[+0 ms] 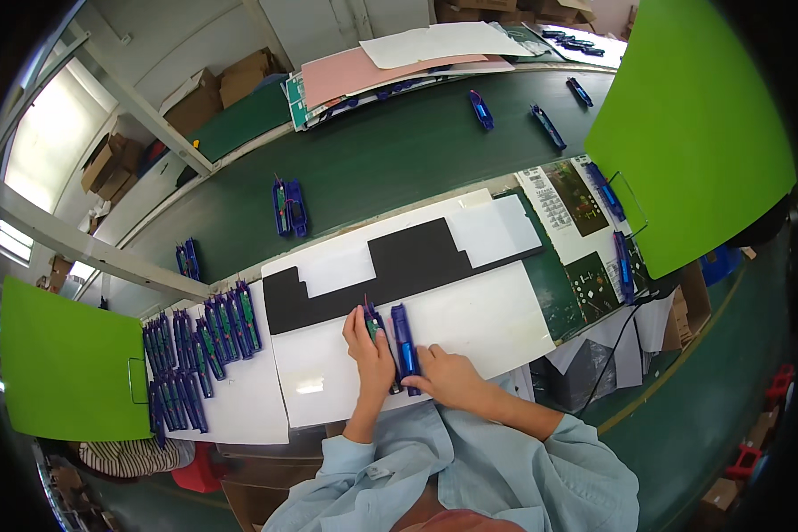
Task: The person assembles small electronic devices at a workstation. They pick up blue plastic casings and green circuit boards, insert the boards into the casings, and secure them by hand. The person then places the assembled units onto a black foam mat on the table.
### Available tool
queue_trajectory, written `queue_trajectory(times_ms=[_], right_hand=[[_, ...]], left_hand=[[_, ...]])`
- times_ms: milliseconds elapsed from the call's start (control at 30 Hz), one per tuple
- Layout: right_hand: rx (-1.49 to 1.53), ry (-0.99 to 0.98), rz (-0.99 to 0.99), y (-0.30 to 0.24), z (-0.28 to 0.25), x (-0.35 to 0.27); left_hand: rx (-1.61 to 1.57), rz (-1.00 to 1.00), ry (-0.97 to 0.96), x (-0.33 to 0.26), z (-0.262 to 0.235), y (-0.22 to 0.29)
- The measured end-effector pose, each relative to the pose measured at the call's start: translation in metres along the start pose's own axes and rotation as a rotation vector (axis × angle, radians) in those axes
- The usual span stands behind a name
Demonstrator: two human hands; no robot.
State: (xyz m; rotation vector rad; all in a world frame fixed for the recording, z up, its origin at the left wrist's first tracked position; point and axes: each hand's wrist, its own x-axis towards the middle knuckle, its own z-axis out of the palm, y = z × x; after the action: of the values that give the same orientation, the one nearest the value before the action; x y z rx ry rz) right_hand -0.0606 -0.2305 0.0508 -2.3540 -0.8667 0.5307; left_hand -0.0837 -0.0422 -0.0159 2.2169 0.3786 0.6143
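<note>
On the white work surface point(470, 319) before me lie two long, narrow blue plastic casings side by side. My left hand point(371, 362) is closed around the left one, a blue casing with a green circuit board point(374, 321) and a thin wire sticking up at its far end. My right hand point(448, 377) grips the near end of the other, a plain blue casing point(404, 334), between thumb and fingers. Part of the left casing is hidden under my left hand. Just beyond both hands lies a black stepped cutout sheet point(408, 266).
Rows of blue casings with green boards point(226, 328) lie at the left. Across the far side runs a green belt point(372, 151) carrying several casings point(290, 208). Bright green panels point(75, 359) stand left and right point(692, 133). Two casings point(625, 266) lie beside the right panel.
</note>
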Motion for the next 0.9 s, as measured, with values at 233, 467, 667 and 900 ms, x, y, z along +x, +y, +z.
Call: queue_trajectory(times_ms=[233,467,667,900], right_hand=[[-0.138,0.614,-0.158,0.124,-0.09,0.09],[-0.304,0.406,-0.161,0.151,-0.093,0.108],[0.032,0.399,-0.125,0.168,-0.1,0.118],[0.221,0.503,-0.08,0.16,-0.091,0.105]], left_hand=[[0.056,0.387,-0.351,0.078,-0.011,0.078],[0.263,0.446,-0.379,0.108,0.105,0.056],[0.244,0.44,-0.333,0.102,0.112,0.051],[0.249,0.45,-0.333,0.104,0.111,0.049]])
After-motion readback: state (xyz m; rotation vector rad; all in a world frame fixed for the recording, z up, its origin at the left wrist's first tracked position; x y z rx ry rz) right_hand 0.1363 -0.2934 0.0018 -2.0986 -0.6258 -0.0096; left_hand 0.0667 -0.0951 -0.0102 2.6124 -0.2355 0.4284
